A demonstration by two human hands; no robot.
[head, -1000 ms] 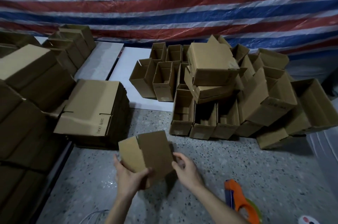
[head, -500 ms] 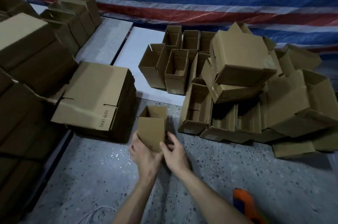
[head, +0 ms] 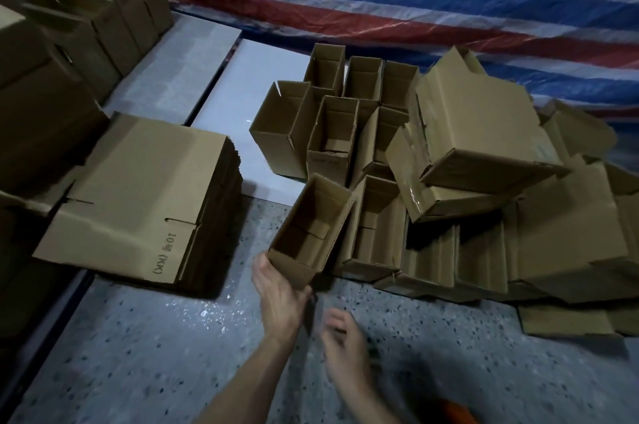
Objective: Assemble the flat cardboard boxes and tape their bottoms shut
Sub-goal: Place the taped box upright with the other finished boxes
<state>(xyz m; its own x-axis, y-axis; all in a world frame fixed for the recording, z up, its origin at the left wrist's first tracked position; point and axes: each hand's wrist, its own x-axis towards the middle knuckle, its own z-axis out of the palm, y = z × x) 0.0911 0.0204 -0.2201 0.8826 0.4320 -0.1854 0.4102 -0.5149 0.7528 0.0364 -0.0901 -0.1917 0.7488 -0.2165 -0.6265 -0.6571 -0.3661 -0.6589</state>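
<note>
Cardboard box (head: 308, 229) mouth up, long side running away, left hand (head: 280, 299) gripping

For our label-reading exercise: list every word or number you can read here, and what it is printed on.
"10호 (KK)": on the top flat cardboard box of the stack.
Faint print on the side of one assembled box: too blurred to read.

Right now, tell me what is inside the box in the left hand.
Inside the box that the left hand holds, only bare cardboard walls and folded bottom flaps show. Its near wall hides the nearest strip of the bottom.
</note>
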